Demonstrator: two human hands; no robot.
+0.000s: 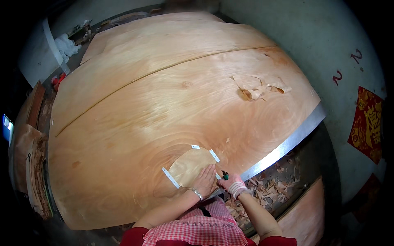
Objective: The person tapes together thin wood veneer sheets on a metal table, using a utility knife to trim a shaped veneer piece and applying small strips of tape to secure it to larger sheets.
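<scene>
A large, thin wood veneer sheet (135, 119) lies spread in front of me. Near its close edge, a paler oval veneer patch (184, 167) is bordered by short white tape strips (170, 177). My left hand (205, 180), with a bracelet at the wrist, rests flat on the patch's right part, fingers stretched out. Just right of it, my right hand (232, 184), in a pink and white glove, is closed around a small green-and-black tool (225, 175). The tool sits beside a tape strip at the patch's right edge; its working end is too small to make out.
A long thin rod (164, 69) crosses the sheet. Curled veneer scraps (256, 92) lie toward the far right. A wide metal strip (283, 149) runs along the right edge, above floor scraps (273, 192). Stacked veneer (37, 176) stands at left; a wall (328, 53) rises at right.
</scene>
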